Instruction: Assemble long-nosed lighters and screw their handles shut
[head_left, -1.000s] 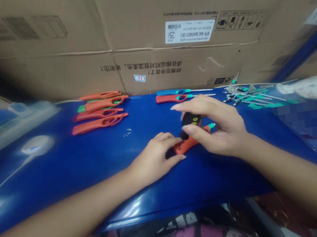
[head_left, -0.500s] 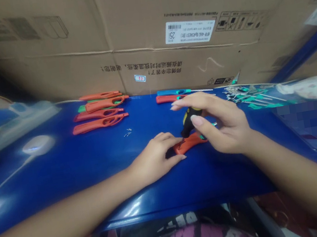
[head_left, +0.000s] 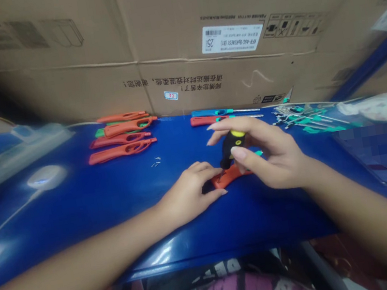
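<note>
My right hand (head_left: 271,150) is closed around a short black-and-yellow screwdriver (head_left: 229,151), its tip pointing down onto the left end of an orange lighter casing (head_left: 234,173). That casing, of the long-nosed utility kind, lies on the blue table, with a green part showing at its right end beside my fingers. Thumb and forefinger of my left hand (head_left: 192,194) grip its left end from both sides. Whether the screwdriver's tip sits in a screw is too small to tell. A few small screws (head_left: 155,162) lie to the left of the casing.
Several orange casings (head_left: 123,151) are stacked at the back left. Behind my right hand lie a blue lighter (head_left: 210,112) and a red one (head_left: 206,120). Metal rods with green parts (head_left: 314,118) are heaped at the right. A large cardboard box (head_left: 169,36) stands behind.
The screwdriver has turned and stands more upright, its yellow top now showing. My right-hand fingers have shifted around the handle. My left hand and the casing have stayed put.
</note>
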The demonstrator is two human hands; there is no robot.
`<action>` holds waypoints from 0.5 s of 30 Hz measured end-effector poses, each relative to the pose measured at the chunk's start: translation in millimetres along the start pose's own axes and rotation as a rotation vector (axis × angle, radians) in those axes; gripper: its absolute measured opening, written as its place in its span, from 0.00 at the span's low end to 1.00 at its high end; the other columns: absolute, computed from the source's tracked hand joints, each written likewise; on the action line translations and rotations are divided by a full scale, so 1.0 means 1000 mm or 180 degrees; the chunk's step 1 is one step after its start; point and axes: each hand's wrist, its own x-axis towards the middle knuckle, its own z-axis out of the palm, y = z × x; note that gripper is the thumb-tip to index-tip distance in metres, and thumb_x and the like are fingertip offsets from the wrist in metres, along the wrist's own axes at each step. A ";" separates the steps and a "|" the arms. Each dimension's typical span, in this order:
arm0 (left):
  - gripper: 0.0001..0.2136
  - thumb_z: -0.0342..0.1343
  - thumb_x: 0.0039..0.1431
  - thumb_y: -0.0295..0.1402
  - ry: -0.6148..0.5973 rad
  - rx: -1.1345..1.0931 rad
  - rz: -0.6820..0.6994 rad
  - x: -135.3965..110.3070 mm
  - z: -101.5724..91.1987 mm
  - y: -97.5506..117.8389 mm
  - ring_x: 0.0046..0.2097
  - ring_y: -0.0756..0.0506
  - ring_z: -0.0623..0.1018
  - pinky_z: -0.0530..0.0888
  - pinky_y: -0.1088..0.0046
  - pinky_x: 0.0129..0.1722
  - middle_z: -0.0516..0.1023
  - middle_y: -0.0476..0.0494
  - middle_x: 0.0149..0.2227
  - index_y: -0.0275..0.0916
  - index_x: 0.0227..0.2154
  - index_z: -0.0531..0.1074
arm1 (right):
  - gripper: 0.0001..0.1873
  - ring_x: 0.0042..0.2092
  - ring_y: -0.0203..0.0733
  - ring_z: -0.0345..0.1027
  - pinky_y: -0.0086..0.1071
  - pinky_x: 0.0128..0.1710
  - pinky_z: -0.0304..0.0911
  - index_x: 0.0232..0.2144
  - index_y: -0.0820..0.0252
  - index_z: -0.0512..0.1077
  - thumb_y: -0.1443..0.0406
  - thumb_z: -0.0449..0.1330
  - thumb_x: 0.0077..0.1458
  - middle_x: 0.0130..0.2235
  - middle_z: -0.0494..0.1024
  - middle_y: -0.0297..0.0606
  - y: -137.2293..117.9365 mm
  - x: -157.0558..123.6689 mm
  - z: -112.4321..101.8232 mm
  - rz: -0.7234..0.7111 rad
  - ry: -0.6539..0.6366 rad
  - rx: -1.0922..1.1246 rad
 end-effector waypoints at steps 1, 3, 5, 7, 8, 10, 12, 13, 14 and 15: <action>0.15 0.64 0.60 0.34 0.0007 -0.0014 0.0005 0.000 0.000 0.000 0.48 0.41 0.77 0.74 0.60 0.50 0.79 0.40 0.45 0.37 0.49 0.75 | 0.22 0.42 0.39 0.75 0.31 0.37 0.74 0.61 0.54 0.63 0.66 0.55 0.65 0.50 0.76 0.42 -0.001 -0.001 0.000 0.0085 -0.0162 0.0149; 0.15 0.63 0.60 0.34 0.0016 -0.0022 0.0010 0.000 0.000 0.000 0.48 0.41 0.77 0.74 0.60 0.51 0.79 0.40 0.45 0.37 0.49 0.75 | 0.24 0.44 0.40 0.75 0.31 0.38 0.75 0.61 0.54 0.61 0.67 0.56 0.64 0.50 0.75 0.42 -0.004 -0.001 -0.001 0.0155 -0.0387 0.0350; 0.15 0.63 0.60 0.34 0.0009 0.0013 0.0003 0.000 -0.001 0.002 0.48 0.41 0.77 0.74 0.60 0.50 0.79 0.40 0.45 0.37 0.49 0.75 | 0.24 0.43 0.40 0.76 0.31 0.38 0.76 0.60 0.54 0.63 0.68 0.58 0.63 0.47 0.75 0.40 -0.005 0.000 -0.004 0.0194 -0.0339 0.0425; 0.16 0.63 0.60 0.33 -0.0011 0.0078 -0.0016 0.000 -0.004 0.004 0.47 0.41 0.77 0.74 0.61 0.50 0.79 0.39 0.46 0.36 0.50 0.75 | 0.23 0.40 0.39 0.76 0.31 0.34 0.75 0.58 0.52 0.64 0.66 0.61 0.62 0.44 0.76 0.39 -0.004 0.003 -0.008 0.0258 0.0013 0.0423; 0.17 0.62 0.60 0.32 -0.0019 0.0116 -0.0030 0.000 -0.005 0.005 0.47 0.41 0.77 0.74 0.61 0.50 0.79 0.39 0.46 0.35 0.51 0.74 | 0.23 0.37 0.38 0.75 0.30 0.31 0.75 0.57 0.51 0.64 0.65 0.62 0.61 0.43 0.76 0.38 -0.003 0.005 -0.012 0.0300 0.0246 0.0387; 0.18 0.61 0.59 0.30 -0.0023 0.0216 -0.0084 0.000 -0.009 0.006 0.48 0.41 0.76 0.74 0.61 0.51 0.78 0.38 0.46 0.34 0.52 0.74 | 0.20 0.30 0.36 0.73 0.30 0.27 0.72 0.54 0.49 0.66 0.64 0.63 0.60 0.39 0.76 0.35 0.001 0.008 -0.021 0.0330 0.0726 0.0244; 0.19 0.60 0.57 0.29 -0.0038 0.0361 -0.0154 0.000 -0.013 0.006 0.48 0.40 0.76 0.74 0.59 0.51 0.78 0.38 0.46 0.34 0.53 0.73 | 0.14 0.26 0.34 0.70 0.30 0.25 0.71 0.47 0.50 0.69 0.63 0.64 0.59 0.37 0.76 0.33 0.008 0.010 -0.033 0.0341 0.1063 -0.0019; 0.20 0.59 0.57 0.29 -0.0050 0.0437 -0.0180 0.000 -0.015 0.006 0.48 0.40 0.75 0.74 0.59 0.52 0.77 0.38 0.47 0.35 0.53 0.73 | 0.11 0.26 0.34 0.70 0.31 0.25 0.71 0.44 0.51 0.71 0.63 0.65 0.58 0.36 0.75 0.33 0.012 0.009 -0.040 0.0373 0.1137 -0.0191; 0.20 0.59 0.57 0.29 -0.0063 0.0508 -0.0196 0.000 -0.016 0.005 0.48 0.40 0.75 0.74 0.58 0.52 0.77 0.38 0.47 0.35 0.53 0.73 | 0.10 0.26 0.34 0.70 0.31 0.25 0.70 0.41 0.53 0.71 0.63 0.65 0.57 0.35 0.75 0.33 0.017 0.008 -0.047 0.0441 0.1131 -0.0416; 0.19 0.59 0.57 0.30 -0.0073 0.0565 -0.0207 0.000 -0.018 0.005 0.48 0.39 0.75 0.74 0.58 0.52 0.77 0.39 0.47 0.35 0.53 0.73 | 0.09 0.27 0.36 0.70 0.32 0.26 0.70 0.39 0.54 0.72 0.63 0.65 0.56 0.33 0.75 0.33 0.022 0.005 -0.054 0.0523 0.1049 -0.0702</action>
